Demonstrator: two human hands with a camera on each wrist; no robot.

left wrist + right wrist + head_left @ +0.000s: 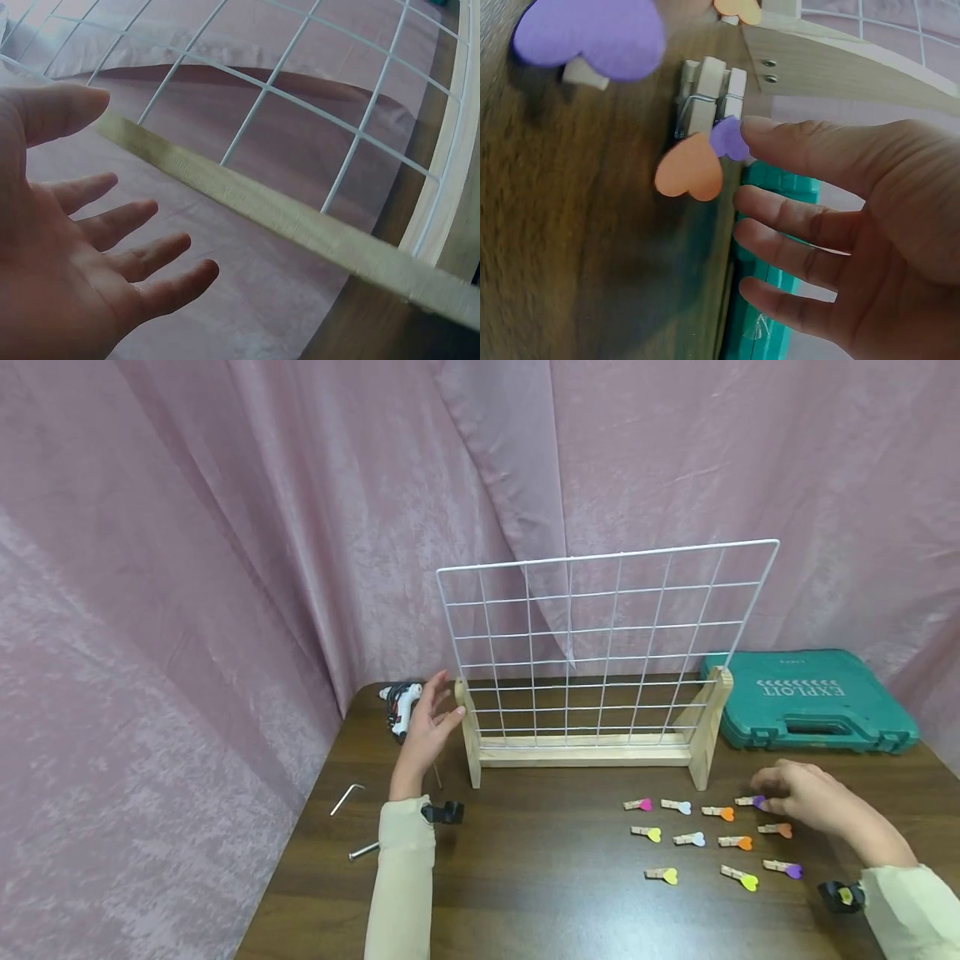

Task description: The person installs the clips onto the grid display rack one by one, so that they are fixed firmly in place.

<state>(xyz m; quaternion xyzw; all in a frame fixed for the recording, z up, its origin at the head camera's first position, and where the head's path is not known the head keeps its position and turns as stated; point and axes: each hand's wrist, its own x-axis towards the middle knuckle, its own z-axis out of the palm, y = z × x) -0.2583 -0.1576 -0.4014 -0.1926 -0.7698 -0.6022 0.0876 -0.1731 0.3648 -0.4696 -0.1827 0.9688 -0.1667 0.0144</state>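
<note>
A white wire grid panel [611,631] stands upright in a wooden stand [585,756]. My left hand [427,735] is at the stand's left post [467,727], fingers spread and thumb tip right by the wood. In the left wrist view that hand [90,247] holds nothing. On the right, my right hand [813,797] reaches low over the table to a mini clothespin with a purple heart [752,802]. In the right wrist view, its thumb tip overlaps the edge of the purple heart [729,139], while the fingers extend apart from the thumb. An orange-heart clothespin [694,142] lies beside it.
Several more heart clothespins, such as a yellow one [662,876], lie in rough rows at front right. A green tool case [810,697] lies behind them. At left are a white glue gun [402,706], a hex key [345,800] and a bolt [363,851].
</note>
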